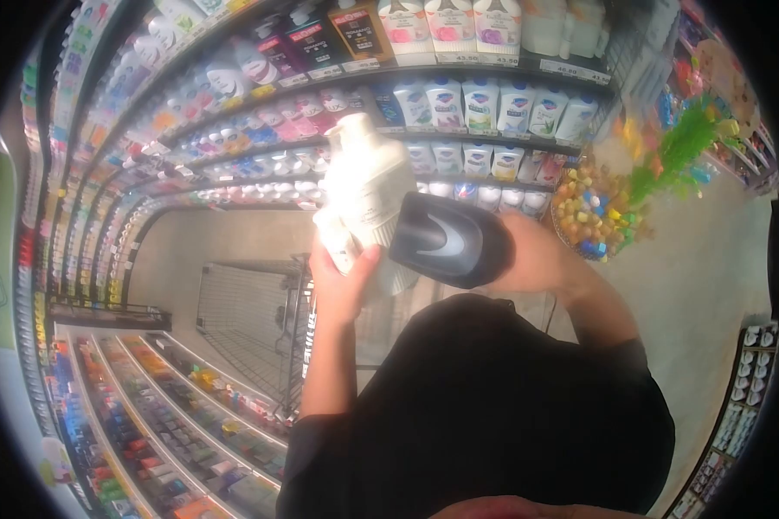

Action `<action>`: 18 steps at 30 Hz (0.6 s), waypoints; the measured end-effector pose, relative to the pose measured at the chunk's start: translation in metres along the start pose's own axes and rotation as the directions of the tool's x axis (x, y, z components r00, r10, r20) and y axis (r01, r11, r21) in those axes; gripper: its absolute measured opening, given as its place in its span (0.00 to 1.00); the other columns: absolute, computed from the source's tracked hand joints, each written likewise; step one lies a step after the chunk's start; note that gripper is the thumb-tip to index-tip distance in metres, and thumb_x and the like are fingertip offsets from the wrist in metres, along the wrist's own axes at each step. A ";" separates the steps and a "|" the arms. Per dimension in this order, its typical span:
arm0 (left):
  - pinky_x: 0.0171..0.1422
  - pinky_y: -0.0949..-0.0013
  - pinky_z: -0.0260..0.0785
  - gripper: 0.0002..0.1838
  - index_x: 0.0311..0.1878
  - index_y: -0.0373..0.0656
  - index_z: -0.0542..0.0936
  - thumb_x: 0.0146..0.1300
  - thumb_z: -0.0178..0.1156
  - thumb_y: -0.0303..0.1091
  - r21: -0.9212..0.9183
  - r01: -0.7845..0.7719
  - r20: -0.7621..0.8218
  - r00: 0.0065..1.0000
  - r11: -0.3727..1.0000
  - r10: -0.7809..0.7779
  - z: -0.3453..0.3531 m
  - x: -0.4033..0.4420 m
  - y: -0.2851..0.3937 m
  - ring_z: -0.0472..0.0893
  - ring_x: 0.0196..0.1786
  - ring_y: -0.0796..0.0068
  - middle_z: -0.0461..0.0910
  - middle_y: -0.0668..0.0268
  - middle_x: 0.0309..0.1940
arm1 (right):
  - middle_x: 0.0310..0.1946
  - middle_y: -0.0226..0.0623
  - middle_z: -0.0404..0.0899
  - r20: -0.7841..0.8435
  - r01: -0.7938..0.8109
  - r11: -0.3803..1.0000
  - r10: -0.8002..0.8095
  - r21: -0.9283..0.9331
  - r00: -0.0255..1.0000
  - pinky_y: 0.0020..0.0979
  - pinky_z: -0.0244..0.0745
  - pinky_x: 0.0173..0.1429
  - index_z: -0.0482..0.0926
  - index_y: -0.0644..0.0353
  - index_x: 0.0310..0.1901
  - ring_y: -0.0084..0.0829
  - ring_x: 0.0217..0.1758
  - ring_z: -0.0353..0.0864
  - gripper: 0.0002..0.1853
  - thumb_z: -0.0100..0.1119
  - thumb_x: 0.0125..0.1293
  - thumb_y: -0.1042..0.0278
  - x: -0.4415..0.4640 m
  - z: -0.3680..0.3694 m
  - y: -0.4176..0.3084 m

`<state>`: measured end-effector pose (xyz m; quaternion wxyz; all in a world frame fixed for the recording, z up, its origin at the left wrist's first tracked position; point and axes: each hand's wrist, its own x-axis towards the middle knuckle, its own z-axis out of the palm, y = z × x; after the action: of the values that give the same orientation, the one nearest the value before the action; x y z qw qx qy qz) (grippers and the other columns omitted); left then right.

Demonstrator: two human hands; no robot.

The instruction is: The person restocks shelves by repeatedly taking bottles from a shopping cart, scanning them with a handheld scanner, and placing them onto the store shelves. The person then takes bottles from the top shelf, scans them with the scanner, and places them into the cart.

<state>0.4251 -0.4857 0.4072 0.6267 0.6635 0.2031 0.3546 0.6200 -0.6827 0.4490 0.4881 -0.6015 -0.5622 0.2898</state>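
My left hand (342, 281) is wrapped round a white pump bottle (368, 169), which stands upright in front of the shelves and is washed out by glare. A smaller white container (333, 238) sits against its lower left side, close to my fingers. My right hand (532, 251) grips the end of a dark grey bottle (450, 240) with a light curved mark on it. That bottle lies tilted on its side, its near end overlapping the ribbed lower part of the white one. Most of my right fingers are hidden behind it.
Shelves of bottles (480, 104) curve across the front and left. A wire shopping cart (242, 311) stands at the left, beside low racks of packaged goods (160, 432). On the right are a basket of small colourful items (593, 216) and a green plant-like decoration (684, 147).
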 end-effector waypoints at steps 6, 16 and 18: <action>0.57 0.67 0.71 0.32 0.63 0.36 0.72 0.56 0.71 0.33 -0.012 0.054 0.132 0.990 0.998 -0.052 -0.028 -0.010 0.021 0.77 0.52 0.75 0.79 0.63 0.50 | 0.34 0.45 0.84 0.034 0.052 0.954 -0.044 -0.295 0.998 0.38 0.77 0.43 0.79 0.58 0.51 0.48 0.38 0.85 0.24 0.72 0.52 0.60 0.010 -0.008 -0.028; 0.57 0.67 0.70 0.32 0.63 0.35 0.73 0.56 0.71 0.32 -0.017 0.030 0.148 0.989 0.999 -0.027 -0.057 -0.022 0.014 0.77 0.52 0.75 0.79 0.65 0.50 | 0.33 0.43 0.85 0.027 -0.041 0.943 0.053 -0.329 0.998 0.36 0.76 0.42 0.81 0.58 0.47 0.44 0.36 0.85 0.21 0.72 0.52 0.63 0.014 0.022 -0.052; 0.57 0.67 0.70 0.32 0.63 0.35 0.73 0.56 0.71 0.31 -0.036 0.048 0.140 0.989 0.998 -0.042 -0.062 -0.026 0.012 0.77 0.52 0.75 0.79 0.65 0.50 | 0.33 0.43 0.85 0.015 -0.050 0.939 0.059 -0.340 0.998 0.36 0.76 0.42 0.81 0.58 0.47 0.44 0.36 0.85 0.21 0.72 0.51 0.63 0.015 0.026 -0.054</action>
<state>0.3612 -0.4632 0.4112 0.6599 0.6695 0.1670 0.2972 0.5782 -0.6671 0.4920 0.3616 -0.6883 -0.5929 0.2096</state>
